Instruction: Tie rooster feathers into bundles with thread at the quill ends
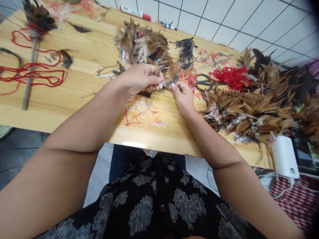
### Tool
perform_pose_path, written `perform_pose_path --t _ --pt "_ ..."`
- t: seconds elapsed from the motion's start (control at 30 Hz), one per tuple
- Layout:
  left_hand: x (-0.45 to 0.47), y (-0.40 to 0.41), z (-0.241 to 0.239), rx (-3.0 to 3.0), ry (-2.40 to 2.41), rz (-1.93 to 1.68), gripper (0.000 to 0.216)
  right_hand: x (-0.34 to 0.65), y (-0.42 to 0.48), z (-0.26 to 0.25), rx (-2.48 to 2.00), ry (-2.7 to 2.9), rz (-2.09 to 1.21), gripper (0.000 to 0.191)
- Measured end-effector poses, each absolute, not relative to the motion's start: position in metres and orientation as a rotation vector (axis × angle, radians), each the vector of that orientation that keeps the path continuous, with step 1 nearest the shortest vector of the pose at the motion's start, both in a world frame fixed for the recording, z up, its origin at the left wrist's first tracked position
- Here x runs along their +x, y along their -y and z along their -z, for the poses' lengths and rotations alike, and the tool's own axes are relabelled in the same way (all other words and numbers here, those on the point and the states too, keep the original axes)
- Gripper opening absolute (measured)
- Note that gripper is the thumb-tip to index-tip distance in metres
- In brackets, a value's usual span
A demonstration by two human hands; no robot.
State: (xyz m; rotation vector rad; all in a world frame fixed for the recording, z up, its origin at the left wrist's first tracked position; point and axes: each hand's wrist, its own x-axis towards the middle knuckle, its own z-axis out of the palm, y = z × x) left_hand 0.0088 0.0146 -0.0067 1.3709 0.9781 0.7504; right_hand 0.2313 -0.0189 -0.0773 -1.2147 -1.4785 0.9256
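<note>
Close together above the wooden table, both hands work on a small bunch of brown feathers [173, 71]. My right hand [183, 96] pinches the bunch near its base between thumb and forefinger. My left hand [146, 78], with thumb and fingers pressed together, grips the feathers' pale lower end or a wisp beside it; what exactly lies in the pinch is too small to make out. Just behind the left hand lies a large heap of brown feathers [144, 43]. Red and white thread scraps [147, 114] are scattered on the table in front of the hands.
Dark-handled scissors [204, 82] lie right of the hands, beside a tangle of red string [233, 78]. Tied feather bunches [244, 109] cover the right side. A stick with dark feathers [31, 73] and red cord lie left. A white power bank [285, 156] stands by the front edge.
</note>
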Motion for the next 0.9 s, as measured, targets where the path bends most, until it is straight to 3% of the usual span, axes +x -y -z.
perform_pose_path --t 0.53,0.9 --pt "0.030 -0.009 0.020 1.356 -0.948 -0.688 0.038 0.226 0.017 0.075 -1.282 1.370 -0.921 0.064" --pt "0.035 -0.003 0.018 1.307 -0.964 -0.948 0.032 0.229 0.013 0.084 -1.282 1.405 -0.899 0.060"
